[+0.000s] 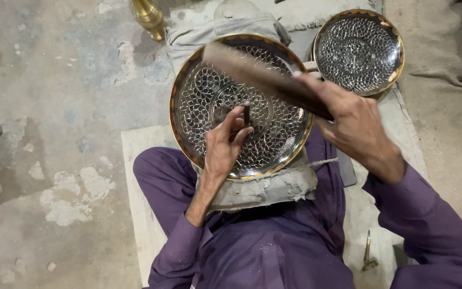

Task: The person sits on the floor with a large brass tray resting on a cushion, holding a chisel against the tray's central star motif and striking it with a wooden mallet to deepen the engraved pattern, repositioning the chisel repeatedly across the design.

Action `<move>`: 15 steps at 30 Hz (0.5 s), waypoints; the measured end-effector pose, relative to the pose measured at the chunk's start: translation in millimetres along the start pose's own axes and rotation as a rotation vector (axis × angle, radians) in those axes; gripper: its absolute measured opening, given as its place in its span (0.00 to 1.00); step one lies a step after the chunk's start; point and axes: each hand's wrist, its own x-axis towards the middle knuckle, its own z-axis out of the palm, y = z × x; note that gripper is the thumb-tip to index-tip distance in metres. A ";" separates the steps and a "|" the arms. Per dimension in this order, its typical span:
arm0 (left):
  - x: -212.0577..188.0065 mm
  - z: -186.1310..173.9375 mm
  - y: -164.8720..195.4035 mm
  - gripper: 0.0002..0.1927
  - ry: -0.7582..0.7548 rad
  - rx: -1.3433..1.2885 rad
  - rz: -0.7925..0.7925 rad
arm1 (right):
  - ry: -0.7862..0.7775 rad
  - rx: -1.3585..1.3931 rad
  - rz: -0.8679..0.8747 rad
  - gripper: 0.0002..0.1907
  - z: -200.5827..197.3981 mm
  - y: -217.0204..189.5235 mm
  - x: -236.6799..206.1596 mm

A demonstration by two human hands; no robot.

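Two hands: both belong to one person in purple clothes, seated on the ground and seen from above.
Floor: rough grey concrete with pale worn patches, on the left.
Brass vase: only its base shows, at the top edge, left of centre.
Left hand: fingers curled closed round a short dark punch, held upright with its tip on the big plate.
Big plate: round, silver-coloured with a gold rim, covered in a fine engraved scale pattern; it lies tilted on a grey padded block over the person's lap.
Right hand: clenched round a dark wooden mallet, raised slantwise above the big plate and blurred.
Small plate: same pattern and gold rim, lying at upper right, just beside the big one.
Small hammer: on the ground at lower right, near the person's right knee.
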 end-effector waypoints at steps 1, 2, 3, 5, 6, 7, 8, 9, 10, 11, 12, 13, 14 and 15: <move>0.7 -0.1 -1.0 0.23 -0.017 -0.002 -0.005 | -0.036 -0.003 -0.013 0.26 0.8 -0.8 -0.4; 1.7 -0.3 -2.2 0.23 -0.017 -0.007 0.015 | -0.034 -0.089 0.005 0.25 1.3 -1.3 -0.8; 2.4 -0.6 -3.0 0.23 -0.019 -0.013 0.035 | -0.033 -0.175 0.026 0.24 1.5 -2.1 -1.8; 4.2 -0.2 -3.4 0.24 -0.038 -0.009 0.073 | 0.020 -0.041 0.088 0.27 0.6 -3.3 -4.5; 5.3 -0.6 -3.7 0.24 -0.055 0.001 0.090 | 0.074 0.180 0.128 0.31 0.1 -4.4 -6.7; 6.0 -1.5 -4.1 0.24 -0.071 0.013 0.107 | 0.127 0.403 0.166 0.35 -0.1 -5.8 -8.8; 7.3 -2.5 -2.6 0.24 -0.097 0.019 0.115 | 0.058 0.214 0.153 0.32 -0.7 -6.3 -11.8; 8.8 -4.7 -0.8 0.24 -0.124 0.027 0.125 | -0.008 0.024 0.139 0.30 -1.0 -6.5 -15.3; 10.7 -7.1 1.8 0.24 -0.154 0.033 0.136 | -0.075 -0.165 0.127 0.28 -0.8 -6.2 -19.9; 11.9 -10.4 4.9 0.24 -0.183 0.035 0.127 | 0.012 -0.003 0.163 0.29 2.4 -7.8 -25.1; 13.3 -13.7 8.7 0.25 -0.211 0.036 0.118 | 0.099 0.159 0.197 0.29 7.3 -9.1 -30.8; 15.1 -17.2 12.5 0.25 -0.235 0.040 0.109 | 0.187 0.322 0.227 0.29 12.4 -9.1 -37.3; 16.9 -20.6 16.3 0.26 -0.263 0.027 0.112 | 0.147 0.243 0.247 0.30 17.3 -8.2 -45.5; 18.6 -24.1 19.6 0.26 -0.289 0.015 0.116 | 0.107 0.164 0.266 0.32 22.3 -6.8 -54.5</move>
